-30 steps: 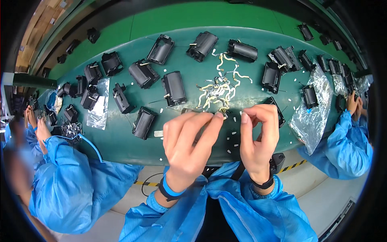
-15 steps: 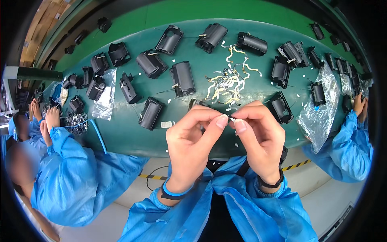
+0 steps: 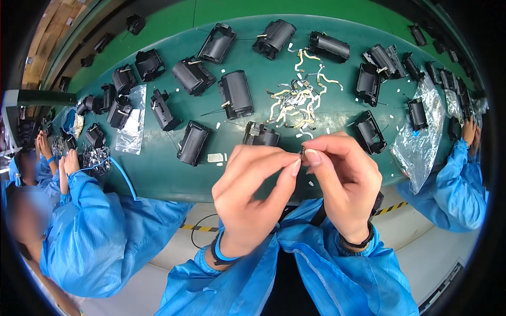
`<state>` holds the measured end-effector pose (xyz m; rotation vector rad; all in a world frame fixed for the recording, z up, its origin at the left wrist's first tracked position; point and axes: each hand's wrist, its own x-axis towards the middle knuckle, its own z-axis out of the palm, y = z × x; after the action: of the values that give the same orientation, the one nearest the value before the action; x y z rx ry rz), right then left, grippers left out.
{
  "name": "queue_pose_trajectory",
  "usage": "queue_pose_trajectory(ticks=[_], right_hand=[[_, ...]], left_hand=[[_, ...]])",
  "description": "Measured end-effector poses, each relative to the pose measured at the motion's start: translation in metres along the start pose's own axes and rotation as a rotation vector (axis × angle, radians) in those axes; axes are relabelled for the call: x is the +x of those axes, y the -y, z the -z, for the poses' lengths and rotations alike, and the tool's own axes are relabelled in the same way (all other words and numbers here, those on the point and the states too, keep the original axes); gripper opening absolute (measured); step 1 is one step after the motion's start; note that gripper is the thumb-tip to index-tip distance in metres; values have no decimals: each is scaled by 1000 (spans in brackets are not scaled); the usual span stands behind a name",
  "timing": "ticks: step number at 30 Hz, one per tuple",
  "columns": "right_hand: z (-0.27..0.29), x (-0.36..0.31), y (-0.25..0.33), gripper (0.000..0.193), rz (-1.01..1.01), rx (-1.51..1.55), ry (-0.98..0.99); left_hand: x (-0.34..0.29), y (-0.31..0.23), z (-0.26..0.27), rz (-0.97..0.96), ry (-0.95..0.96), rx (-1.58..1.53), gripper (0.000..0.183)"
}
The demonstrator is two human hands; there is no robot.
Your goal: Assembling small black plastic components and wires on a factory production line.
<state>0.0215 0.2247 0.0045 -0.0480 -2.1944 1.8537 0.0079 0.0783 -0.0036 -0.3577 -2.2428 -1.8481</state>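
Observation:
In front of my body, my left hand (image 3: 253, 181) and my right hand (image 3: 348, 181) meet with thumbs and forefingers pinched together. Between the fingertips is a small dark part (image 3: 302, 153), mostly covered, so its kind cannot be made out. Just beyond my left fingers lies a black plastic housing (image 3: 262, 135), partly hidden by them. Past my fingertips a loose heap of white and yellow flex cables (image 3: 296, 102) spreads over the dark green tabletop (image 3: 205, 184). Another black housing (image 3: 369, 131) sits to the right of my right hand.
Several black housings, such as one cylindrical piece (image 3: 236, 95), lie across the table with thin wires sticking out. Small white scraps are scattered about. Clear plastic bags (image 3: 424, 142) lie at the right and left. Co-workers in blue smocks (image 3: 100, 231) sit close on both sides.
My left fingers have shifted, now covering more of the small part, with the thumb tip nearer the right hand. The housing beyond them shows more. The whole view has tilted slightly.

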Motion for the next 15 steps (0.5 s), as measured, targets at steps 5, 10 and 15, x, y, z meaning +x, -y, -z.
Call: queue_pose_trajectory(ticks=[5, 10, 15], right_hand=[[0, 3, 3, 17, 157, -162, 31], [-1, 4, 1, 20, 295, -251, 28], [-1, 0, 3, 19, 278, -328, 11]], left_hand=[[0, 2, 0, -158, -20, 164, 19], [2, 0, 2, -228, -20, 227, 20], [-4, -1, 4, -170, -28, 181, 18]])
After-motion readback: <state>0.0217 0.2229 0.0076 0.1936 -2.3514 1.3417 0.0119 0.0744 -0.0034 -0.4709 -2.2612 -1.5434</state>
